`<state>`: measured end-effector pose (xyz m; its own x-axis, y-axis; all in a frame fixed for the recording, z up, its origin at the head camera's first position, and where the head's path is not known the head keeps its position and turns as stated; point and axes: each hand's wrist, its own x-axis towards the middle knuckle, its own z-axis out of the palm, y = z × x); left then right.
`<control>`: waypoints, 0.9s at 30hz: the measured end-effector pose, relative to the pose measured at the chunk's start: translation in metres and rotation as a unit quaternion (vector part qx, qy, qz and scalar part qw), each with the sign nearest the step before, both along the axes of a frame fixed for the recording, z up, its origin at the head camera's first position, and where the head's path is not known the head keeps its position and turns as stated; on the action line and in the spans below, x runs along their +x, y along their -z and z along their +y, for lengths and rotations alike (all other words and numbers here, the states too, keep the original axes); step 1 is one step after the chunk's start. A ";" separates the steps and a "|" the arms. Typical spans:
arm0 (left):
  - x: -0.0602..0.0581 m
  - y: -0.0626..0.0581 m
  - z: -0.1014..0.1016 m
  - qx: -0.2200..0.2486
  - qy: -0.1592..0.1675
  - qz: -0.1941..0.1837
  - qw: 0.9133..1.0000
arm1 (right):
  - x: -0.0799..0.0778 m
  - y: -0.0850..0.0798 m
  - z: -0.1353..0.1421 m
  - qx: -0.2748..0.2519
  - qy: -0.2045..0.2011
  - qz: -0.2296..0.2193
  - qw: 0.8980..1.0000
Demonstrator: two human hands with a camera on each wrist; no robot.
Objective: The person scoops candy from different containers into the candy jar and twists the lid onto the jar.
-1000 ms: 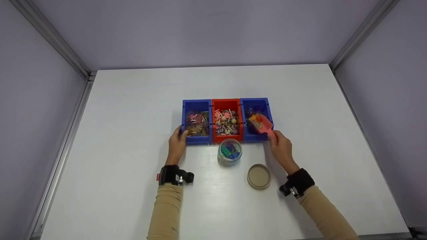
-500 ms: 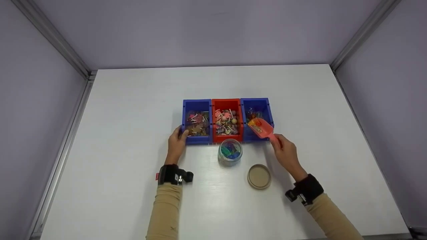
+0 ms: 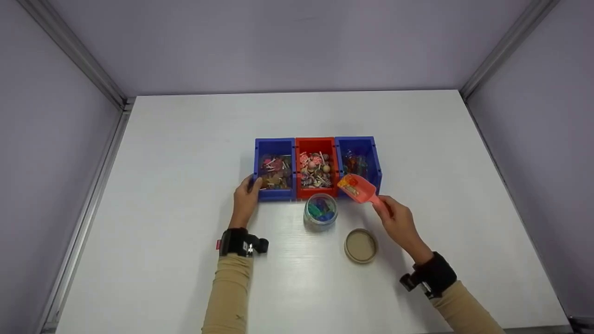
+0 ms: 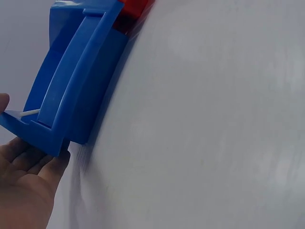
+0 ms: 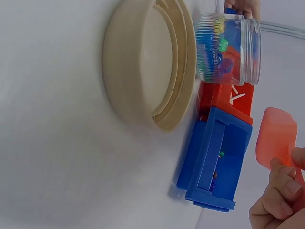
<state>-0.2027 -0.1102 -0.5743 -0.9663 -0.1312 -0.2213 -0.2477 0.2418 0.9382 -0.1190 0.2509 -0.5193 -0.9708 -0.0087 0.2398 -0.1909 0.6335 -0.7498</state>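
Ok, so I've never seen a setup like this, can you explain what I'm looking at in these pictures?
There's no machine here: a person works with bare hands, a small camera strapped to each wrist. The wide picture comes from a camera on the head, looking down; the two tilted close-ups come from the wrists.

On the white table, a left blue bin, a red bin and a right blue bin stand side by side, holding small colourful pieces. Nearer the person are an open jar with pieces inside and a beige lid.

The left hand grips the left blue bin's edge. The right hand holds a pink scoop carrying orange and yellow pieces.
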 end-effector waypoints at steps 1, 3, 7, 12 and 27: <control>0.000 0.001 0.000 0.001 0.000 0.004 1.000 | 0.002 -0.001 0.000 -0.002 -0.002 -0.003 1.000; 0.000 0.001 0.000 0.004 -0.001 0.011 1.000 | 0.005 -0.002 -0.001 -0.005 -0.006 -0.013 1.000; -0.001 0.000 -0.001 0.005 0.000 0.020 1.000 | 0.009 -0.004 -0.001 -0.011 -0.016 -0.032 0.999; -0.001 -0.001 0.000 -0.023 0.005 0.021 1.000 | 0.014 -0.006 0.001 -0.022 -0.033 -0.049 0.998; -0.001 -0.001 0.000 -0.006 0.003 0.013 1.000 | 0.022 -0.006 0.003 0.005 -0.091 -0.056 0.994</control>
